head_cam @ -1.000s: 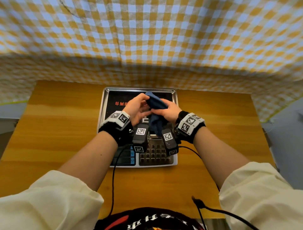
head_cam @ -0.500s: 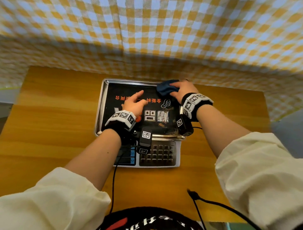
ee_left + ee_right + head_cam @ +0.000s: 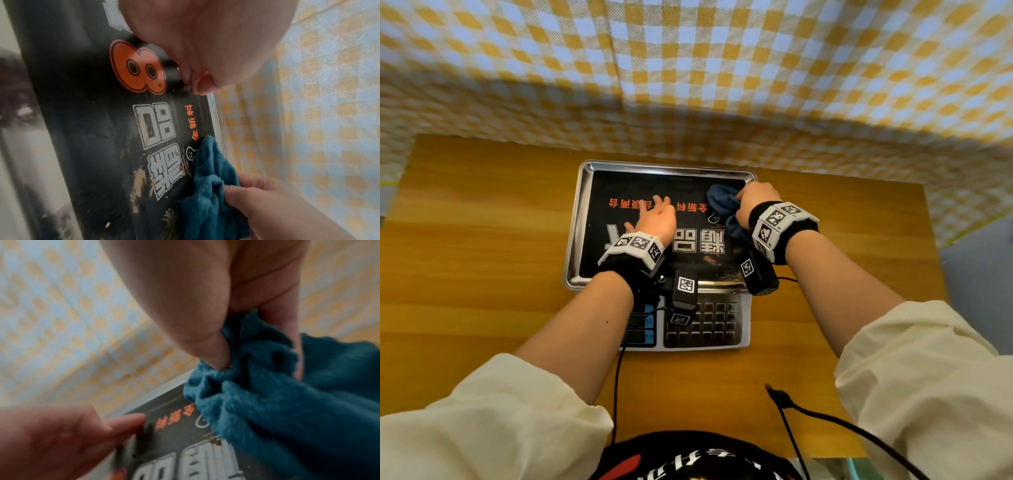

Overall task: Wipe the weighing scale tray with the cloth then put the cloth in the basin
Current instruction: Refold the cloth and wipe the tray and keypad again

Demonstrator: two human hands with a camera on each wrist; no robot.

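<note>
The steel scale tray has a black printed liner with brown smears near its front edge. My right hand grips a bunched blue cloth and holds it down on the tray's far right part. In the right wrist view its fingers dig into the cloth. My left hand lies flat on the liner's middle with fingers straight, holding nothing. The left wrist view shows the cloth by the tray's far rim. No basin is in view.
The scale's keypad and display face me in front of the tray. It stands on a wooden table backed by a yellow checked curtain. Black cables trail across the near table edge.
A second ago both hands held the cloth above the scale. The right hand then carried it to the tray's far right and now presses it there, slightly nearer me; the left hand settled flat on the liner.
</note>
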